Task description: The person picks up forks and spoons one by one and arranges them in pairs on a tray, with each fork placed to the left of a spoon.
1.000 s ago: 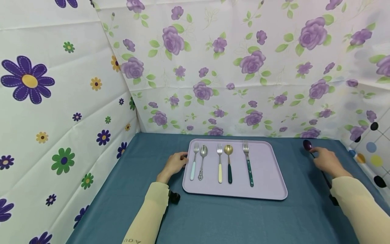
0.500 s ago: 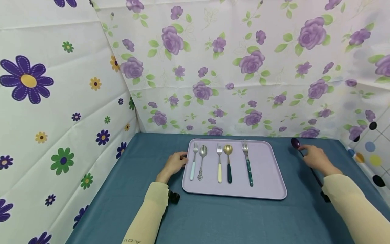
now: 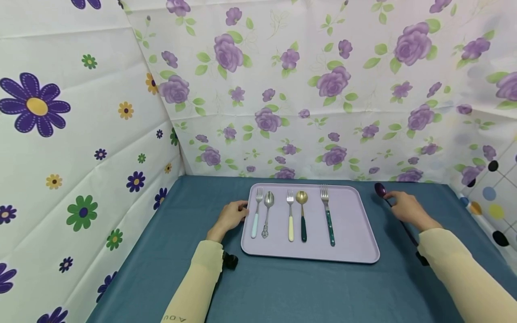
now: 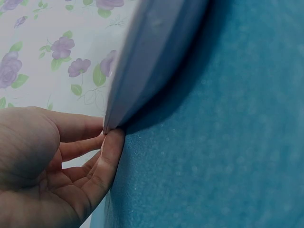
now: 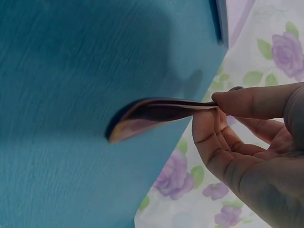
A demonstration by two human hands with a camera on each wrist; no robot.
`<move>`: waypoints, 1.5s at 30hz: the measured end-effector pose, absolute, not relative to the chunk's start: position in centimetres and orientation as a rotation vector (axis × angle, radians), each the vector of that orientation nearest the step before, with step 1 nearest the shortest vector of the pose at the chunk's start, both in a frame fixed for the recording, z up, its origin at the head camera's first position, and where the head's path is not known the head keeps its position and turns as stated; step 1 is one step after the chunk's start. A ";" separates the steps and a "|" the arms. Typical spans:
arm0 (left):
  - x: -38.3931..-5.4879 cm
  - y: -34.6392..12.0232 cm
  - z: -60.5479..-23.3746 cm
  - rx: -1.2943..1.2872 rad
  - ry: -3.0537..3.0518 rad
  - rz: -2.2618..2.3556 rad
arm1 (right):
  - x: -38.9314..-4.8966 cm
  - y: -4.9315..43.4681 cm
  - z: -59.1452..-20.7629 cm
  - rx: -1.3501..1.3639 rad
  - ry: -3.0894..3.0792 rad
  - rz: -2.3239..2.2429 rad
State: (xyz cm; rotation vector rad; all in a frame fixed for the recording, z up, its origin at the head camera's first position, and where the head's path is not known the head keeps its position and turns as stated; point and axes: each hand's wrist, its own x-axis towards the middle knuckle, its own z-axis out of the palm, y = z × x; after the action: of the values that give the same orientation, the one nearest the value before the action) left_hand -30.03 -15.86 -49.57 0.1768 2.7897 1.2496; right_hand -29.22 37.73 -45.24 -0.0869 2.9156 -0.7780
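Observation:
A dark purple spoon (image 3: 380, 189) is pinched near its bowl by my right hand (image 3: 409, 210), right of the tray. In the right wrist view the glossy spoon bowl (image 5: 152, 114) juts from thumb and fingertips over the cloth. At the left rim of a lilac tray (image 3: 353, 233), my left hand (image 3: 230, 216) pinches the edge between thumb and fingers. On the tray lie a light-blue-handled fork (image 3: 256, 217), an ornate silver spoon (image 3: 266, 215), a pale-yellow-handled fork (image 3: 291, 220), a gold spoon with dark green handle (image 3: 303, 217) and a larger green-handled fork (image 3: 328, 217).
A blue-green cloth (image 3: 307, 291) covers the table. Purple-rose fabric (image 3: 299, 89) hangs behind it, and a daisy-print sheet (image 3: 113, 89) slopes along the left. White sheeting with coloured dots (image 3: 498, 202) borders the right side.
My right hand has moved left, bringing the spoon closer to the tray's right edge. My left hand stays at the tray's left rim, and the cutlery on the tray keeps its layout.

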 end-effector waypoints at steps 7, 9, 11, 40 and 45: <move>-30.0 -15.9 -49.5 0.182 2.794 1.243 | -29.5 36.2 -45.4 -0.114 2.904 -0.787; -30.0 -15.9 -49.5 0.184 2.792 1.246 | -29.6 35.7 -45.4 -0.118 2.895 -0.796; -30.0 -15.9 -49.5 0.187 2.791 1.251 | -29.6 35.2 -45.4 -0.119 2.881 -0.801; -30.0 -15.8 -49.6 0.168 2.782 1.270 | -29.9 29.7 -45.2 -0.195 2.928 -0.753; -30.0 -15.8 -49.6 0.163 2.770 1.289 | -30.1 28.7 -45.4 -0.187 2.915 -0.746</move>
State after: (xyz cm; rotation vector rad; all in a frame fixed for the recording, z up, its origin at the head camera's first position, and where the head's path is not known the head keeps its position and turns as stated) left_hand -29.97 -15.79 -49.58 0.1630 2.7697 1.2888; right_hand -30.10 28.65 -45.41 -0.1867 2.9146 -0.7460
